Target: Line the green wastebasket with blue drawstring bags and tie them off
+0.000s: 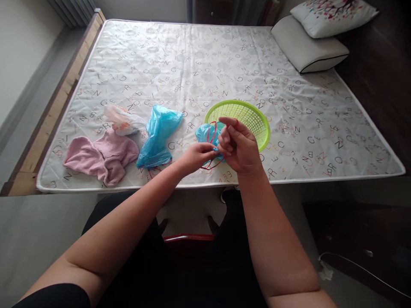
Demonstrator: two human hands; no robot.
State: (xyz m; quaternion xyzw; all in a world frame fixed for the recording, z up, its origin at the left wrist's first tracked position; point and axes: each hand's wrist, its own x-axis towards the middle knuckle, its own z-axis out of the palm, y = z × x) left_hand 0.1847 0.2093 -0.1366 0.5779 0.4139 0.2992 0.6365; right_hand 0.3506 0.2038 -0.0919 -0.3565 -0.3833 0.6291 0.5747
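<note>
Mattress (321, 158) printed with R, N and G lies below both hands (201, 155) (241, 149).

Shows blue plastic (202, 133), red string (213, 124), a lime-green basket (265, 139), a pink cloth (119, 155), a white bag (136, 122) printed orange, a white mattress (144, 81) patterned with grey and orange letters.

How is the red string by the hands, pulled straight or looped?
Looped: the string bends in open curves across the blue bag by the basket, beside the left hand and right hand.
</note>
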